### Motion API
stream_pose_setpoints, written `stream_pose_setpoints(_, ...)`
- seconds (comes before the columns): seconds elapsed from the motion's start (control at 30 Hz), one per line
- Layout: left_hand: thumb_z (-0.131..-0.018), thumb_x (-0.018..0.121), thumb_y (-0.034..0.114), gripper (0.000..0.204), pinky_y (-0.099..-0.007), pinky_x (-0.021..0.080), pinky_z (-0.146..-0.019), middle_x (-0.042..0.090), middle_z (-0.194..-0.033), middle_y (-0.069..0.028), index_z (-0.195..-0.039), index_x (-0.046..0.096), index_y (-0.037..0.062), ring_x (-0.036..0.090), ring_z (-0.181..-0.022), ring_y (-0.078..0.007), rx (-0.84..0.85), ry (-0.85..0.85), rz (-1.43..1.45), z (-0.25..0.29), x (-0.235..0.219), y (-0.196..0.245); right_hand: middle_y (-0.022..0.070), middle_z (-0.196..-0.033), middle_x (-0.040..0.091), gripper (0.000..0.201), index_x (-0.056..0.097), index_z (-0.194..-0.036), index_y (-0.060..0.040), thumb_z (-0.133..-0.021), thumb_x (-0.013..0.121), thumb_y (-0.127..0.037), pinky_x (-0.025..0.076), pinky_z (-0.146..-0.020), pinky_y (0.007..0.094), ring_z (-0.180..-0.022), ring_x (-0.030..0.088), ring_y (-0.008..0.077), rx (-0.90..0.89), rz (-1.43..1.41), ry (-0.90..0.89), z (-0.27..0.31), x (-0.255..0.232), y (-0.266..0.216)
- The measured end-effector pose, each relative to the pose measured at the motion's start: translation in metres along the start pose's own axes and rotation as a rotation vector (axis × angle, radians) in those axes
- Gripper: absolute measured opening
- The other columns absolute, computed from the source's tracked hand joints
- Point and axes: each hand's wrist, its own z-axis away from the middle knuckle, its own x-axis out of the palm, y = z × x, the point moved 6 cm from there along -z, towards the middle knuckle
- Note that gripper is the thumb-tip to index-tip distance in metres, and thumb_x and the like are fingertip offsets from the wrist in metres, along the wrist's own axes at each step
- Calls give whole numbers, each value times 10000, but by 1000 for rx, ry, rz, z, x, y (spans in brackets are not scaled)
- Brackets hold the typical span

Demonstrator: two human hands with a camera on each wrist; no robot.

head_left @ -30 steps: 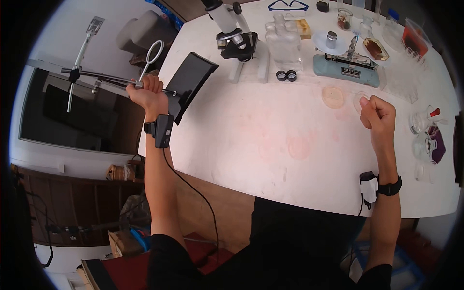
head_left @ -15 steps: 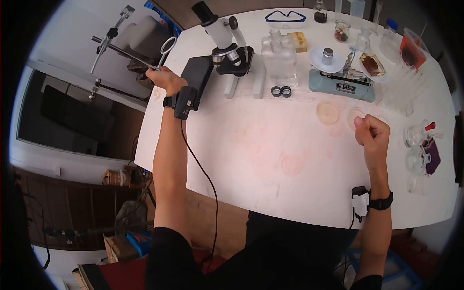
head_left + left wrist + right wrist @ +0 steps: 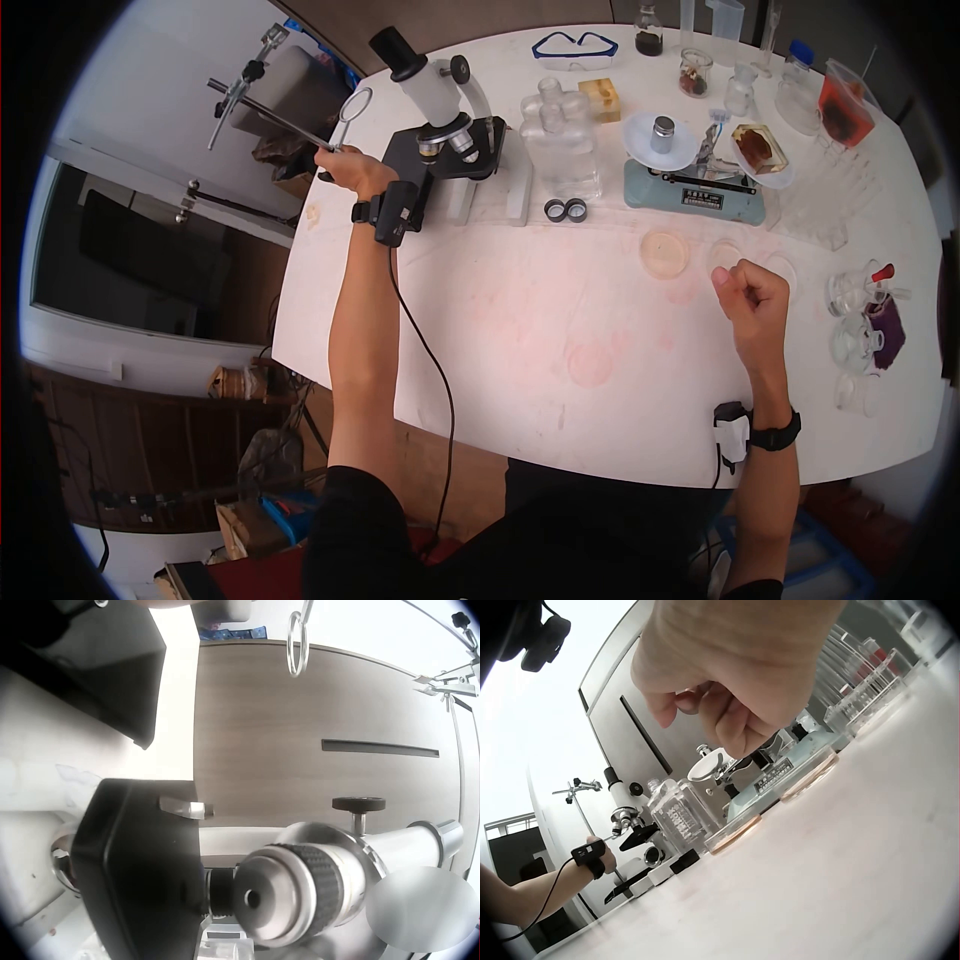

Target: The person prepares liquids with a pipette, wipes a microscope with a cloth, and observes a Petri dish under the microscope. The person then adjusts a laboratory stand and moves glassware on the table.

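Note:
My left hand point(image 3: 352, 170) grips the rod of a retort stand point(image 3: 270, 115) at the table's left side. The stand carries a metal ring and a clamp point(image 3: 253, 72). Its black base point(image 3: 112, 667) shows at top left in the left wrist view, beside the microscope point(image 3: 440, 95). From the right wrist view the stand looks upright, its base low by the tabletop. My right hand point(image 3: 757, 308) is curled into a loose fist above the right of the table, with nothing seen in it. Petri dishes point(image 3: 665, 255) lie just beyond that hand.
Behind the dishes stands a blue-green balance point(image 3: 695, 200) bearing a metal weight point(image 3: 663, 133). A clear glass bottle point(image 3: 562, 155) and two black-rimmed eyepieces point(image 3: 566, 210) are in the middle. Safety glasses point(image 3: 575, 47) lie at the back. Glass bottles point(image 3: 855, 340) line the right edge.
The retort stand has come right, in over the table, from tilted to more upright, its base now close beside the microscope. The right hand stays curled. The head view has shifted.

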Motion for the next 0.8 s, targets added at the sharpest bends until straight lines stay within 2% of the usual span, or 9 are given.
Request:
stream_pose_setpoints(0.1, -891, 437, 433, 338, -277, 281, -581, 393, -723, 20, -846, 541, 115, 341, -628, -120, -10, -31, -41, -4, 0, -6, -74, -564, 251, 466, 286, -598, -81, -888, 648, -115, 154, -486, 250, -553, 206, 35, -8, 76, 6, -1, 0, -2)
stream_pose_setpoints(0.2, -889, 455, 477, 482, -284, 343, -650, 470, -845, -7, -1045, 618, 50, 394, -699, -127, -12, 20, -10, -4, 1, -13, -77, -555, 244, 470, 286, -593, -86, -888, 649, -125, 147, -477, 252, -540, 205, 32, -2, 63, 4, -1, 0, 3)
stream_pose_setpoints(0.3, -877, 470, 460, 394, -288, 294, -596, 406, -727, 13, -867, 569, 79, 349, -631, -124, -19, 9, 15, -1, 1, -16, -80, -551, 241, 473, 284, -592, -88, -888, 650, -132, 140, -471, 252, -530, 204, 29, -11, 73, 8, 0, 0, 5)
stream_pose_setpoints(0.4, -868, 478, 456, 366, -295, 267, -576, 357, -681, 23, -777, 494, 102, 314, -605, -124, -37, 36, 23, 6, 1, -16, -80, -551, 247, 475, 281, -591, -86, -887, 650, -131, 141, -474, 250, -533, 205, 29, 9, 72, -4, -1, 1, 2)
stream_pose_setpoints(0.53, -864, 482, 455, 361, -298, 264, -574, 345, -677, 25, -754, 463, 112, 300, -603, -125, -36, 35, 34, 11, 2, -18, -82, -552, 253, 471, 285, -590, -85, -887, 649, -125, 142, -474, 248, -536, 205, 28, -20, 91, -6, -1, 1, 3)
stream_pose_setpoints(0.8, -871, 475, 471, 373, -283, 281, -582, 360, -682, 28, -809, 483, 104, 330, -602, -116, -38, 25, 9, -4, -1, -33, -74, -547, 249, 471, 281, -594, -84, -886, 648, -114, 143, -475, 250, -534, 203, 32, -16, 113, -7, -1, 1, 3)
